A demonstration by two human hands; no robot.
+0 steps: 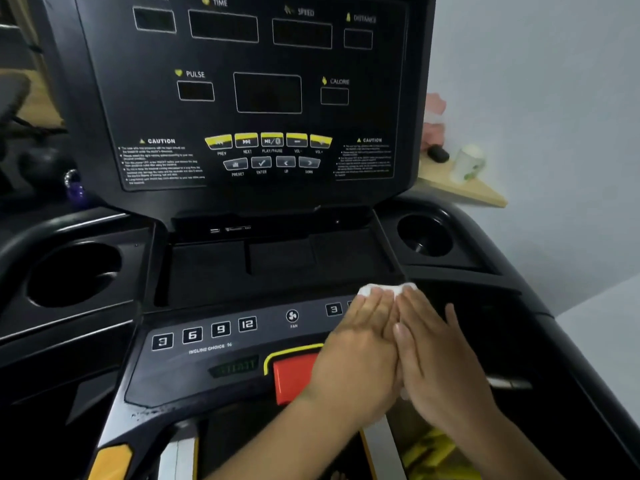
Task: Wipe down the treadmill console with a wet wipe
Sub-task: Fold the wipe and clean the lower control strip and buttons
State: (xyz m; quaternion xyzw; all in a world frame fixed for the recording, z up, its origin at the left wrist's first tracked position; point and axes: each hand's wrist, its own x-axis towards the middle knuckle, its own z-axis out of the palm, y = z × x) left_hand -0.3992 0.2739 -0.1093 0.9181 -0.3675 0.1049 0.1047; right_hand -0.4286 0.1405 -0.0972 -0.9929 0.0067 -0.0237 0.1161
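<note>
Both hands lie flat, side by side, on the right end of the lower button strip of the treadmill console (156,98). The left hand (356,344) and the right hand (441,358) touch along their inner edges, with the fingers straight and close together, curled round nothing. Under their fingertips sits the wet wipe (381,291), a white crumpled wad pressed down where the button strip meets the shallow centre tray (277,265). Only its far edge shows past the fingers. A pale scrap between the heels of the hands may be more of the same wipe, but that spot is too blurred to say.

The left hand overlaps the right side of the red stop button (294,375) with its yellow border. A key marked 3 (333,309) sits just beside the left fingertips. Further left are the fan key (292,316) and the row of incline keys (204,332) marked 3, 6, 9 and 12.

The upright display panel is dark in all its windows. A round cup holder lies at each side, the left cup holder (74,271) and the right cup holder (424,235). Behind the console on the right, a wooden counter (460,194) carries a pale bottle (469,162).
</note>
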